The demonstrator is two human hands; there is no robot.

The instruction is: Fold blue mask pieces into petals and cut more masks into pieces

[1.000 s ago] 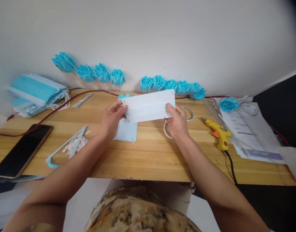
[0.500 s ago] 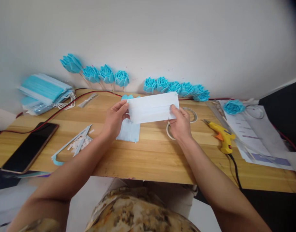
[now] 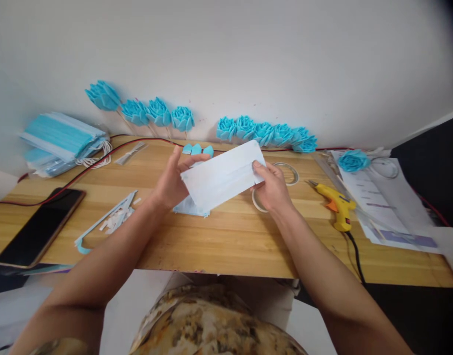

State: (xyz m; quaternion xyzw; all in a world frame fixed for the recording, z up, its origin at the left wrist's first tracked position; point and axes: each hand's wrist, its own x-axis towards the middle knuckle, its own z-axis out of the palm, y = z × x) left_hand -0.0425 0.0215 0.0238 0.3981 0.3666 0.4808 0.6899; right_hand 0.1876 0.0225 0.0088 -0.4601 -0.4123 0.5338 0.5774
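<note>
A face mask (image 3: 222,175), white side up and without ear loops, is tilted above the table, its left end lower. My right hand (image 3: 272,185) pinches its right end, thumb on top and fingers beneath. My left hand (image 3: 172,180) is open at the other end, thumb raised, with fingers stretched out behind the mask's edge. Below the mask lies a pale blue piece of mask material (image 3: 191,206), partly covered. Several small blue petals (image 3: 196,149) lie just beyond my left hand. A roll of tape (image 3: 259,201) is partly hidden by my right hand.
Blue flowers (image 3: 265,132) line the wall. A stack of masks (image 3: 63,135) and a phone (image 3: 41,227) lie left, near cut strips and scraps (image 3: 117,219). A yellow glue gun (image 3: 335,204), papers (image 3: 381,197) and another tape roll (image 3: 293,169) are right. A red-black cable (image 3: 111,148) crosses the back.
My left hand has let go of the mask's left end and opened, its thumb lifting. The mask has tilted, left end down, still held by my right hand. The view has shifted slightly.
</note>
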